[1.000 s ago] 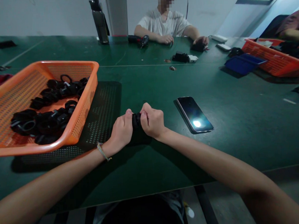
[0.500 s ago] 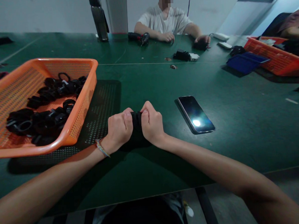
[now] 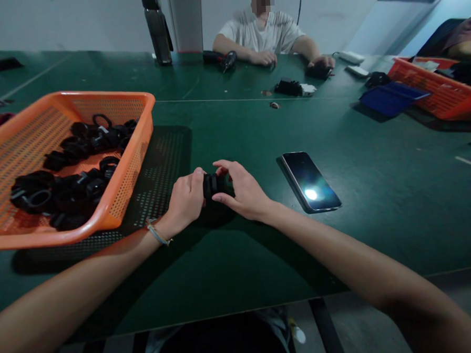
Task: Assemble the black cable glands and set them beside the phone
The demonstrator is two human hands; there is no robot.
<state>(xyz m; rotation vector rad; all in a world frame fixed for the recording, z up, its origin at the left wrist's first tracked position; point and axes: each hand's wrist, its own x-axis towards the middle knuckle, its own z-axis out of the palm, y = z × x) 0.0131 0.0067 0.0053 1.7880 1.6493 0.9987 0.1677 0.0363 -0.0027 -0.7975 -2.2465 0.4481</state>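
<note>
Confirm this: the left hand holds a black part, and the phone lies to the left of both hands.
One error: in the head view, the phone lies to the right of the right hand. The left hand does hold a black part.

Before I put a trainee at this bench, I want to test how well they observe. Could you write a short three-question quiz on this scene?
1. Multiple choice: what is the left hand holding?
A) a blue tray
B) a black part
C) a grey bottle

2. True or false: the phone lies on the table, farther right than the right hand.

3. Fill in the blank: the bracelet is on the ____ wrist.

Key: 1 B; 2 true; 3 left.
</note>
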